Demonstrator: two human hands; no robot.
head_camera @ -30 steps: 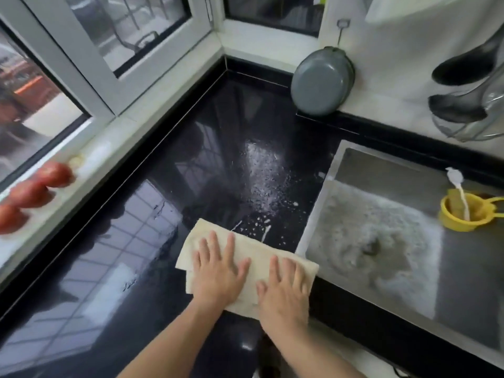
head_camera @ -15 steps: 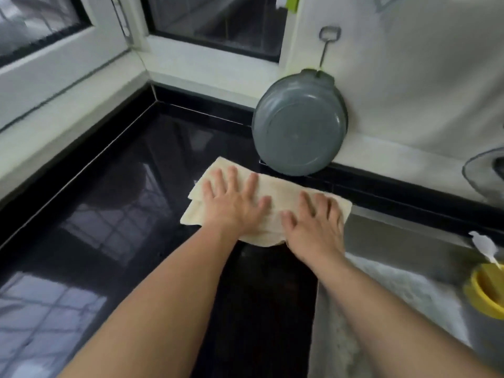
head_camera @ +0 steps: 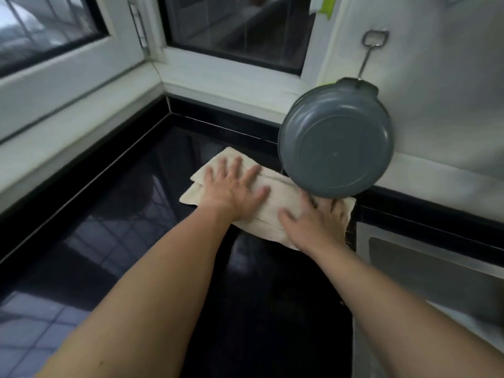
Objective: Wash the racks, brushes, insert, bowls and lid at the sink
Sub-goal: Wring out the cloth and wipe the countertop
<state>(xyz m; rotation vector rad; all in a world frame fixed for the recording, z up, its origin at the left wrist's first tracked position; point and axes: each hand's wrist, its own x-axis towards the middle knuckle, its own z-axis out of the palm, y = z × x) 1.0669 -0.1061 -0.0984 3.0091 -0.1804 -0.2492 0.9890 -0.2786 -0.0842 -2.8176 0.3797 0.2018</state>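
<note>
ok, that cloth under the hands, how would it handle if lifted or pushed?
Cloth looks floppy: folded in layers, edges wavy. Probably slides easily on the glossy counter. Lifted by left hand alone, it would likely unfold and droop.

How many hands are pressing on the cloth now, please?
2. The left hand lies flat on the left part of the cloth; the right hand presses its right part, just below the hanging grey bowl.

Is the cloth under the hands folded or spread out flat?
Folded: the cloth shows stacked layered edges at its left end, under the left hand and right hand.
</note>
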